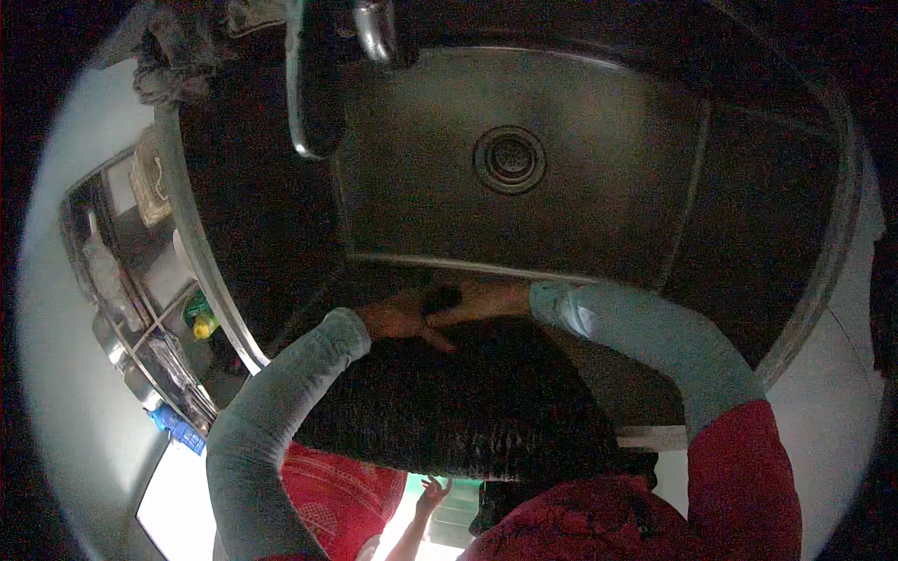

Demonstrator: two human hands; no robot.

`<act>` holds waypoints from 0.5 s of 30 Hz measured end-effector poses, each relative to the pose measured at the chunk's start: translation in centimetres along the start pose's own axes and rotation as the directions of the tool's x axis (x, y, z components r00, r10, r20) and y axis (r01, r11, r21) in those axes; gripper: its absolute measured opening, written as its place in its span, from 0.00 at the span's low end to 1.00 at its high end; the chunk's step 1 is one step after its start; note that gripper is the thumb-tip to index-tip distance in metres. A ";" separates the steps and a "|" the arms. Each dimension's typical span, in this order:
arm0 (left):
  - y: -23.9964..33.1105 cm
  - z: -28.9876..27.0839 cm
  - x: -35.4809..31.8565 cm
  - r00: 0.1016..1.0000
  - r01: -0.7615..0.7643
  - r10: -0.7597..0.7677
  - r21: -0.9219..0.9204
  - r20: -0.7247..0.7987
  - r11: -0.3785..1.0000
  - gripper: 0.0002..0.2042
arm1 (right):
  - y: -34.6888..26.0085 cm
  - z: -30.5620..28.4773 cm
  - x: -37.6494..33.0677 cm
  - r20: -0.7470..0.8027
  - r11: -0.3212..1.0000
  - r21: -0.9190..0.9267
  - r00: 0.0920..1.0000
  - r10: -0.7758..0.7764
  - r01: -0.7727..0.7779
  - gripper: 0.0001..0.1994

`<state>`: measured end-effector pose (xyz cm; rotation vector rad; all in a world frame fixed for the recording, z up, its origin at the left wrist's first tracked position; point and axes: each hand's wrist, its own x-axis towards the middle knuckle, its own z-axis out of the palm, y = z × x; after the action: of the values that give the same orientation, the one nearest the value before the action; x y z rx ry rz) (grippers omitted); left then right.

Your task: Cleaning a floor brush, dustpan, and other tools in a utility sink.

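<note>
Nearest the camera, a large dark textured pan (449, 402) is seen, bulking across the lower middle of the view between two grey-sleeved forearms that come in from below; red cloth is seen under and beside it. Its far edge is met by both hands just below the near rim of a steel sink (599, 215).

A small dark object (441, 299), perhaps a scrubber, though this cannot be told, is held where the two hands meet. It lies just at the fingertips of the left hand (398, 318) and against those of the right hand (477, 301), so neither hand is clearly nearer. The right fingers appear closed about it; the left fingers are laid flat and somewhat spread on the pan's edge, thumb toward the object. The object's long axis seems to run left to right, along the pan's rim, but it is too small and dark for certainty.

Beyond the hands the sink basin is seen, with its round drain (510, 159) well apart from them and a tap (374, 28) at the top edge. To the left a rack (140, 309) of kitchen things is seen, with a yellow and green item (201, 323) in it. Nothing is seen between the hands and the basin.
</note>
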<state>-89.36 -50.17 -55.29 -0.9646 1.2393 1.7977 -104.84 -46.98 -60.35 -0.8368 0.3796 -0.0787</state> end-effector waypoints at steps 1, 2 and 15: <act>0.7 0.2 -0.3 0.998 -0.015 0.014 -0.016 -0.058 1.000 0.40 | -0.3 0.1 0.1 -0.135 0.989 -0.134 0.987 -0.087 0.069 0.38; 1.0 0.4 -0.4 0.993 -0.031 0.027 -0.032 -0.116 0.999 0.39 | -0.6 0.0 0.0 -0.133 0.989 -0.131 0.987 -0.085 0.068 0.38; 2.0 1.8 -1.6 0.966 -0.030 0.116 0.344 -0.231 0.938 0.22 | -1.4 0.7 -0.7 -0.098 0.672 -0.736 0.995 0.021 -0.087 0.27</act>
<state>-90.68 -49.21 -52.62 -0.9724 1.6980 1.4794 -105.10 -47.24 -58.72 -1.6450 0.5250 0.1119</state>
